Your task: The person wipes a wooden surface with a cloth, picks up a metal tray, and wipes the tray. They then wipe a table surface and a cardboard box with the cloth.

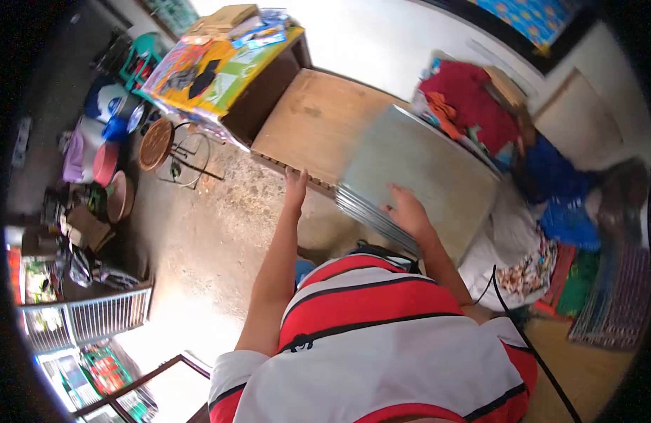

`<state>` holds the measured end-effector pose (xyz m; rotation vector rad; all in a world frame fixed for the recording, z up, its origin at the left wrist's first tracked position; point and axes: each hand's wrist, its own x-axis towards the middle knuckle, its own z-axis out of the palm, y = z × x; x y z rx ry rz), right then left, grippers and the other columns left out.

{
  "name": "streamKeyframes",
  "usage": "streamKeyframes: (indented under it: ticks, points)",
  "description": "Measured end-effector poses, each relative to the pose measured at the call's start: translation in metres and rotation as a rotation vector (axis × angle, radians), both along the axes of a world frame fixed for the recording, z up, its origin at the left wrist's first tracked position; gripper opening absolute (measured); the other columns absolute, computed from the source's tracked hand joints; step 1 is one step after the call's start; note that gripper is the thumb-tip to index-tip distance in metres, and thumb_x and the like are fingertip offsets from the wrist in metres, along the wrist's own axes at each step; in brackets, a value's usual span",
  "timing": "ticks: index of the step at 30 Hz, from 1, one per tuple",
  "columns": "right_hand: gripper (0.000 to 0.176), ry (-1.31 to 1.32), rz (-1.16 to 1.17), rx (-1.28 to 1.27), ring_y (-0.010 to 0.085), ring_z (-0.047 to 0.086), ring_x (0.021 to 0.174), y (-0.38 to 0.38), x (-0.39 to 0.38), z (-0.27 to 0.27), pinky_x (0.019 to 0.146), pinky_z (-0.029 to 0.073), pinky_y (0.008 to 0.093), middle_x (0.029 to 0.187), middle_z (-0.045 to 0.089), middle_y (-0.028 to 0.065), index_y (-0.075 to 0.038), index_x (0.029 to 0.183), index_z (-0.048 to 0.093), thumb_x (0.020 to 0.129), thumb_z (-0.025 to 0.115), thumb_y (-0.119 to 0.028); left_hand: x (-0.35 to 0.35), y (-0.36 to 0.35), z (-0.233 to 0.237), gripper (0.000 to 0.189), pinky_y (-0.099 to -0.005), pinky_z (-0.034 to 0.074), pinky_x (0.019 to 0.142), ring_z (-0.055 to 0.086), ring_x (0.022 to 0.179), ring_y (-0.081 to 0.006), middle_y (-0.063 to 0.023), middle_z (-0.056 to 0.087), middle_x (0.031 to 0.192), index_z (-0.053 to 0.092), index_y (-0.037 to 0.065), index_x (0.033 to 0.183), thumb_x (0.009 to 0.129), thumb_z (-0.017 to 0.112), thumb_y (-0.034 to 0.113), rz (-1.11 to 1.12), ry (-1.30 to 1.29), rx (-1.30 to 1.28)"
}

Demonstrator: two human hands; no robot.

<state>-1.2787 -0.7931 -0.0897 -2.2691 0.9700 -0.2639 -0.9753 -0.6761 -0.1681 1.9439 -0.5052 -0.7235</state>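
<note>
My left hand is by the brown desk, my right hand over grey sheets, both spread. Clothes sit past my right, floor to my left.

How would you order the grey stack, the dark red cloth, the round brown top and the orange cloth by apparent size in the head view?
Largest to smallest:
1. Grey stack
2. Dark red cloth
3. Round brown top and orange cloth: too alike to rank surely.
</note>
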Motion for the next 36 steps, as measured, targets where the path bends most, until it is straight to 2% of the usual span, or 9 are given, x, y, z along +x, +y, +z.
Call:
streamKeyframes:
  ticks: [2, 6, 8, 13, 20, 24, 26, 32, 36]
  points:
    - [0.057, -0.034, 0.116, 0.038, 0.0364, 0.053, 0.116, 0.009, 0.038, 0.018, 0.098, 0.043, 0.0408, 0.127, 0.054, 0.0227, -0.004, 0.129, 0.051, 0.082, 0.069, -0.03, 0.02, 0.038, 0.015, 0.089, -0.0425, 0.016, 0.115, 0.014, 0.144, -0.0311, -0.018, 0.014, 0.156, 0.007, 0.005, 0.151, 0.091, 0.053, 0.052, 0.126, 0.086, -0.02]
    - [0.051, -0.076, 0.323, 0.102, 0.0377, 0.058, 0.106, 0.027, 0.116, 0.022, 0.091, 0.046, 0.0424, 0.117, 0.06, 0.0209, -0.005, 0.127, 0.053, 0.084, 0.067, -0.03, 0.065, 0.116, 0.022, 0.087, -0.0578, 0.016, 0.111, 0.017, 0.144, -0.0305, -0.0119, 0.018, 0.157, 0.007, 0.014, 0.153, 0.09, 0.054, 0.051, 0.326, 0.297, -0.074]
    - [0.052, -0.072, 0.384, 0.122, 0.0376, 0.057, 0.107, 0.038, 0.16, 0.026, 0.091, 0.047, 0.0419, 0.117, 0.06, 0.0204, -0.005, 0.126, 0.054, 0.084, 0.068, -0.031, 0.079, 0.145, 0.042, 0.087, -0.0529, 0.024, 0.109, 0.027, 0.14, -0.0315, -0.0158, 0.024, 0.154, 0.013, 0.013, 0.152, 0.088, 0.057, 0.051, 0.477, 0.337, -0.065]
    - [0.049, -0.198, 0.504, 0.098, 0.0355, 0.058, 0.107, 0.068, 0.283, 0.045, 0.089, 0.047, 0.0398, 0.118, 0.06, 0.0194, -0.004, 0.127, 0.053, 0.086, 0.066, -0.029, 0.154, 0.229, 0.01, 0.084, -0.0566, 0.027, 0.105, 0.028, 0.139, -0.0323, -0.0133, 0.026, 0.154, 0.018, 0.013, 0.151, 0.087, 0.06, 0.047, 0.623, 0.439, -0.179]
    - [0.048, -0.268, 0.45, -0.01, 0.0349, 0.059, 0.109, 0.112, 0.467, 0.137, 0.091, 0.047, 0.0391, 0.121, 0.06, 0.0179, -0.005, 0.125, 0.055, 0.086, 0.067, -0.03, 0.284, 0.3, 0.024, 0.07, -0.0481, 0.04, 0.094, 0.04, 0.132, -0.0325, -0.0124, 0.041, 0.145, 0.033, 0.011, 0.146, 0.088, 0.062, 0.038, 0.55, 0.5, -0.125]
    - [0.045, -0.426, 0.445, -0.082, 0.0329, 0.06, 0.106, 0.122, 0.547, 0.173, 0.087, 0.049, 0.0379, 0.119, 0.061, 0.0153, -0.009, 0.123, 0.058, 0.084, 0.069, -0.028, 0.356, 0.315, 0.04, 0.064, -0.0435, 0.043, 0.091, 0.049, 0.124, -0.0296, -0.0112, 0.05, 0.138, 0.04, 0.009, 0.142, 0.088, 0.062, 0.036, 0.543, 0.451, -0.142]
    - [0.044, -0.553, 0.467, -0.169, 0.0361, 0.061, 0.097, 0.12, 0.583, 0.181, 0.08, 0.05, 0.0416, 0.11, 0.063, 0.0156, -0.008, 0.12, 0.058, 0.083, 0.069, -0.028, 0.387, 0.312, 0.043, 0.063, -0.0426, 0.044, 0.089, 0.051, 0.12, -0.0288, -0.0108, 0.052, 0.135, 0.042, 0.009, 0.14, 0.088, 0.062, 0.036, 0.548, 0.451, -0.169]
    - [0.047, -0.547, 0.422, -0.25, 0.0359, 0.06, 0.102, 0.039, 0.687, 0.212, 0.087, 0.048, 0.0411, 0.114, 0.062, 0.0171, -0.009, 0.122, 0.058, 0.084, 0.067, -0.035, 0.478, 0.264, 0.037, 0.059, -0.0428, 0.046, 0.088, 0.055, 0.116, -0.0287, -0.0139, 0.056, 0.129, 0.045, 0.004, 0.137, 0.089, 0.061, 0.034, 0.403, 0.451, -0.165]
    - [0.047, -0.7, 0.237, -0.244, 0.0224, 0.064, 0.097, -0.049, 0.758, 0.234, 0.084, 0.05, 0.0354, 0.109, 0.066, 0.014, -0.006, 0.122, 0.06, 0.084, 0.071, -0.032, 0.542, 0.212, 0.051, 0.052, -0.0393, 0.047, 0.082, 0.059, 0.109, -0.0249, -0.0119, 0.059, 0.124, 0.049, 0.004, 0.133, 0.091, 0.059, 0.031, 0.318, 0.414, -0.128]
